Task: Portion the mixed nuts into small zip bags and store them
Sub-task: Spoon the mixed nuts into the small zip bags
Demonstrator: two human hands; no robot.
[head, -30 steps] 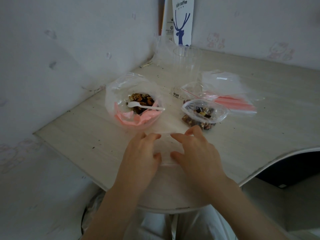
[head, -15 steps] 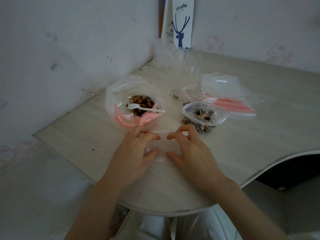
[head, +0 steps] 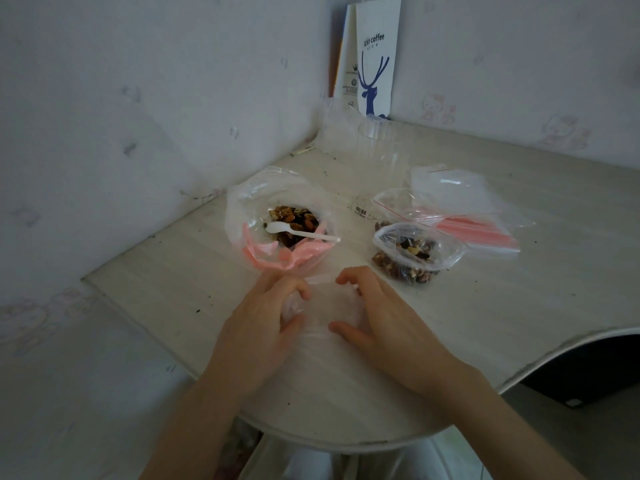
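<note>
While the left hand [head: 259, 318] and right hand [head: 384, 315], fingers curled, pinch the empty zip bag [head: 323, 306] on the near worktop [head: 491, 323], the large bag [head: 247, 202] farther left holds mixed nuts [head: 294, 216] and a spoon [head: 298, 232]; a filled small bag [head: 415, 252] lies right.

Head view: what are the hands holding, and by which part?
A small clear zip bag. The left hand grips its left edge and the right hand its right edge, with fingers curled over the top and thumbs lower down.
</note>
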